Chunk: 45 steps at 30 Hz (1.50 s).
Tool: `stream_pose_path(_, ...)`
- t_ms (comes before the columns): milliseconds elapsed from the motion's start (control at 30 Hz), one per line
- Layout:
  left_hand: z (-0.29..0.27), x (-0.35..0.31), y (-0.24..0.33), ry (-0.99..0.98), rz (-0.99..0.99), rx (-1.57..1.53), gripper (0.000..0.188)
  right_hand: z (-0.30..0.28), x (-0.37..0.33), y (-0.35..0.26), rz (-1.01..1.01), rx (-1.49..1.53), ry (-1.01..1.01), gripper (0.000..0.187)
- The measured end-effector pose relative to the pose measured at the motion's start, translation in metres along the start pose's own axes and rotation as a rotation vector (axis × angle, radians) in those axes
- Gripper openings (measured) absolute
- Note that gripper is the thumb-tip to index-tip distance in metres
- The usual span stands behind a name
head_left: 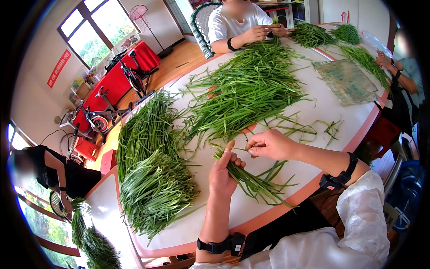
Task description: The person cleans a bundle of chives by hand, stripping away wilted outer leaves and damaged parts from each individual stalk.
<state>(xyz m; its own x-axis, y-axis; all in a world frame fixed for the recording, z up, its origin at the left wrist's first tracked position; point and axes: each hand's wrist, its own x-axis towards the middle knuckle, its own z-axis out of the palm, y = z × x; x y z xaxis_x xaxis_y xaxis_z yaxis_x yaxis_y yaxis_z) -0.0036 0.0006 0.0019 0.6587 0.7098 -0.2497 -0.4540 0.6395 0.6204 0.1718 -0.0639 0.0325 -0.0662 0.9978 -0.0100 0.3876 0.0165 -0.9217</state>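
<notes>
My left hand [223,175] is closed round a small bunch of garlic chives [259,183], thumb up. The stem ends stick out at the top of the fist, and the long green leaves fan out toward the table's near right edge. Beside it, my right hand [271,145] pinches what looks like a thin chive stalk near those stem ends; the fingers partly hide it. A big loose heap of chives [253,85] spreads beyond my hands. To the left lie two neater piles, one darker [145,127] and one nearer with pale cut ends [156,190].
Loose leaves [309,129] are scattered on the white table [333,117] with its pink rim. A stained greenish mat [347,80] lies at the right. Across the table a person [244,27] handles chives; others work at the far right [405,76] and lower left [58,172].
</notes>
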Motion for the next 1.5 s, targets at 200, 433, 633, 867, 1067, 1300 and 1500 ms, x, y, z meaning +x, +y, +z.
stream_pose_path(200, -0.004, 0.001, 0.001, 0.084, 0.030, 0.032, 0.019, -0.008, 0.008, 0.015, -0.077, -0.101, 0.071, 0.016)
stream_pose_path(433, -0.004, 0.002, 0.001, -0.004, -0.011, -0.056, 0.017, -0.031, 0.053, 0.044, -0.236, -0.884, 0.326, 0.016)
stream_pose_path(633, -0.003, 0.002, 0.002, -0.007, -0.020, -0.067, 0.018, -0.028, 0.063, 0.055, -0.218, -1.007, 0.386, 0.010)
stream_pose_path(867, -0.002, 0.000, 0.002, -0.006, -0.010, -0.040, 0.020, -0.056, 0.034, 0.023, -0.153, -0.464, 0.284, 0.017)
stream_pose_path(1067, -0.002, -0.001, 0.001, 0.013, 0.001, -0.008, 0.020, -0.081, -0.009, -0.022, -0.045, -0.264, 0.495, 0.020)
stream_pose_path(1300, -0.001, 0.001, 0.000, -0.002, -0.002, -0.014, 0.020, -0.112, -0.048, -0.031, -0.270, 0.318, 0.673, 0.023)
stream_pose_path(1500, 0.000, 0.001, -0.001, -0.024, -0.030, -0.020, 0.021, -0.093, -0.044, -0.027, -0.063, 0.338, 0.379, 0.022)
